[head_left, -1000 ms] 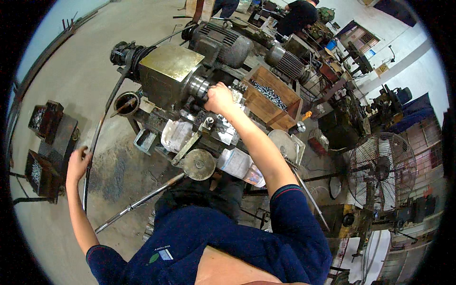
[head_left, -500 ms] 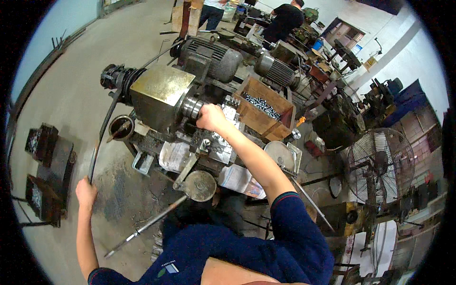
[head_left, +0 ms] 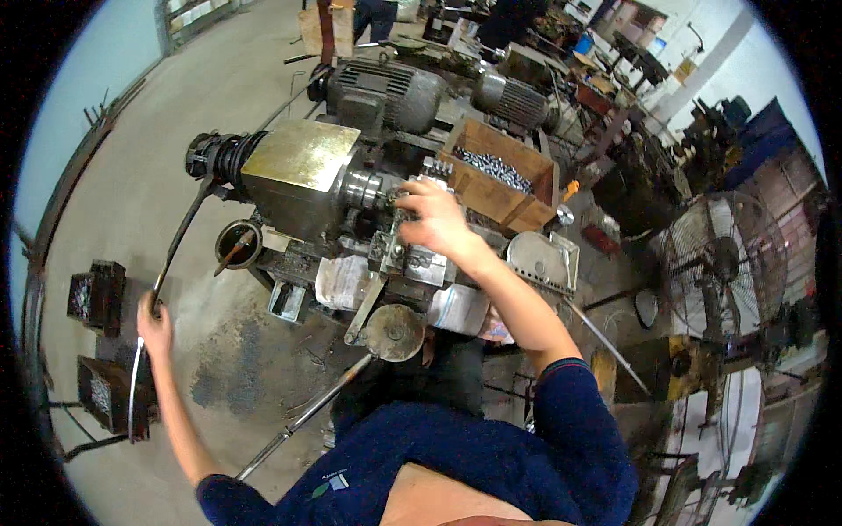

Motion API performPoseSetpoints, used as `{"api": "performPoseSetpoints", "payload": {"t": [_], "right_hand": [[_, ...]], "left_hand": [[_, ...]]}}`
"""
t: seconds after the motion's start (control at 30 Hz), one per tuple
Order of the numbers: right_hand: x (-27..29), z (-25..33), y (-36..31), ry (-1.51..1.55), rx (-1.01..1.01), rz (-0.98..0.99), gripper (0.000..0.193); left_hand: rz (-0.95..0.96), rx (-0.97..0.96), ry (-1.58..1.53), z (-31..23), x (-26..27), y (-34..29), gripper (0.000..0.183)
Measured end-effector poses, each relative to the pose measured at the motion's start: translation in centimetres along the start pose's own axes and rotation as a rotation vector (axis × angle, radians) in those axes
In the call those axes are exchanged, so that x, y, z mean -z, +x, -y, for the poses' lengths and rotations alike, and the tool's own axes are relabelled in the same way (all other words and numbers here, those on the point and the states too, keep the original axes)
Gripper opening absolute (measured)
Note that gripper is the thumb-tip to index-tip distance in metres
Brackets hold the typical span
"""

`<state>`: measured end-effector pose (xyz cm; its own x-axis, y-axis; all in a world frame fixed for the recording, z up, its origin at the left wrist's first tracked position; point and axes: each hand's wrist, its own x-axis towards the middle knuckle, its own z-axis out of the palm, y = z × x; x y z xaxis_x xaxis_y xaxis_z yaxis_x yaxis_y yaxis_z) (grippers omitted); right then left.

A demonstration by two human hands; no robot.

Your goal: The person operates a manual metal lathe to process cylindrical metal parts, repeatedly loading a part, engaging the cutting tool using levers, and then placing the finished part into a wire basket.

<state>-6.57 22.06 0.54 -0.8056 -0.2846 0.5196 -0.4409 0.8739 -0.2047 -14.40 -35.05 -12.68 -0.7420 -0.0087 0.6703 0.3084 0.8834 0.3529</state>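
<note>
A long metal lever [head_left: 181,237] slants down from the rear end of a lathe-like machine's headstock [head_left: 303,156], whose top is a brassy plate. My left hand [head_left: 155,329] is closed round this lever at the left, and the lever's bright lower end sticks out below the hand. Beside the steel spindle nose [head_left: 361,188], my right hand [head_left: 436,221] hovers over the tool slide [head_left: 421,266] with its fingers apart. I see nothing held in it, though its palm side is hidden. Below the slide, a crank arm carries a round disc [head_left: 395,333].
Behind the slide, a wooden box [head_left: 504,175] holds many small metal parts. Motors [head_left: 386,92] stand at the back. To the right are a round tray [head_left: 538,257] and a large caged fan [head_left: 724,259]. Dark bins [head_left: 96,298] of parts stand on the left floor.
My right hand has come away from the spindle nose to the right, its fingers opening. My left hand now grips the lever farther from its lower end. The whole view has shifted somewhat.
</note>
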Motion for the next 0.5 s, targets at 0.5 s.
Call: {"api": "performPoseSetpoints", "payload": {"t": [0.5], "right_hand": [[13.7,-5.9,-34.7,-0.334,-1.019,0.043,0.038]], "left_hand": [[1.076,-0.420,0.475,-10.3,-21.3,-6.5,0.031]]}}
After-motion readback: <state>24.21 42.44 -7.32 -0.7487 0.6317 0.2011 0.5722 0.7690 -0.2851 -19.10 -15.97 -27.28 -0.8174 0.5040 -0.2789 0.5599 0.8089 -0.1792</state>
